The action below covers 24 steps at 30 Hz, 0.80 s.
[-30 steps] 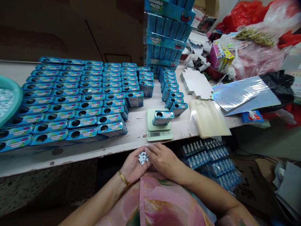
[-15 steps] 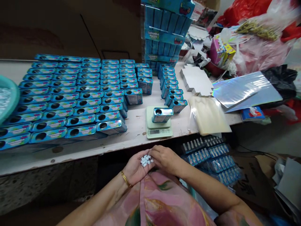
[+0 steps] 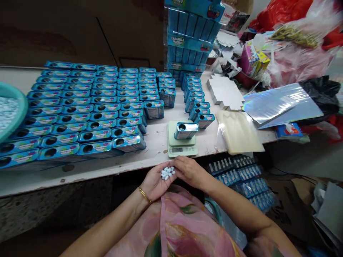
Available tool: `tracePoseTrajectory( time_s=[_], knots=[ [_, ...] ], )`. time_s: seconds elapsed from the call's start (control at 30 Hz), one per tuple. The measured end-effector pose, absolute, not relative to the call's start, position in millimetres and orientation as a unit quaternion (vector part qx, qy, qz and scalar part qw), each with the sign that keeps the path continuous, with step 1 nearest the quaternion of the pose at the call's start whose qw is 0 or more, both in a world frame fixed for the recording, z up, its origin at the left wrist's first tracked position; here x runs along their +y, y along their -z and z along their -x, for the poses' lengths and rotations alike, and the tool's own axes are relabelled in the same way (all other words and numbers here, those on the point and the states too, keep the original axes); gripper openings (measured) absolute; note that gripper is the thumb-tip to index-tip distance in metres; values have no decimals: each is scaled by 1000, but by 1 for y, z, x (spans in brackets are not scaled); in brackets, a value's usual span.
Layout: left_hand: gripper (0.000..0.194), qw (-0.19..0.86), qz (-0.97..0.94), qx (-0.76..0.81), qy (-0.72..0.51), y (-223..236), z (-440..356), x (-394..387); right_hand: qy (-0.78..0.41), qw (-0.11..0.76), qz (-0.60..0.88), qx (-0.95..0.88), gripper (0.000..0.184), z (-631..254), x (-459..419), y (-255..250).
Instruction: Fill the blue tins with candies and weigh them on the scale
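Observation:
My left hand is palm up and cupped around a small heap of pale blue candies. My right hand rests against its fingertips, fingers curled down at the heap's edge; whatever they pinch is hidden. Just beyond both hands, a pale green kitchen scale sits at the table's front edge. A blue tin with a round hole in its top stands on the scale's plate. I cannot read the scale's display.
Rows of blue tins cover the table's left side; a shorter row stands right of centre. A turquoise basin of candies is at far left. Plastic sleeves lie right of the scale. Stacked display boxes rise behind.
Both hands have risen slightly toward the scale with the candies. The view has shifted a little, showing more of the basin at the left.

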<state>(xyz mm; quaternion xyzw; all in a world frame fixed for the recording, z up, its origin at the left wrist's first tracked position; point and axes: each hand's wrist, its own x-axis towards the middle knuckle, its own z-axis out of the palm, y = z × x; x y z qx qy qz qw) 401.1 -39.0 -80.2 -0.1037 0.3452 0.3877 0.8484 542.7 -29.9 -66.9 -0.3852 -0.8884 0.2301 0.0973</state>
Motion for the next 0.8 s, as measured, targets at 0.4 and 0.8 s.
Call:
tracePoseTrajectory(
  time_s=[0.4, 0.8],
  knots=[
    [27, 830, 57, 319, -453, 48, -397, 1, -158, 317, 434, -828, 13, -558, 48, 20],
    [26, 850, 109, 295, -423, 75, -387, -22, -126, 169, 360, -909, 24, -535, -4, 27]
  ],
)
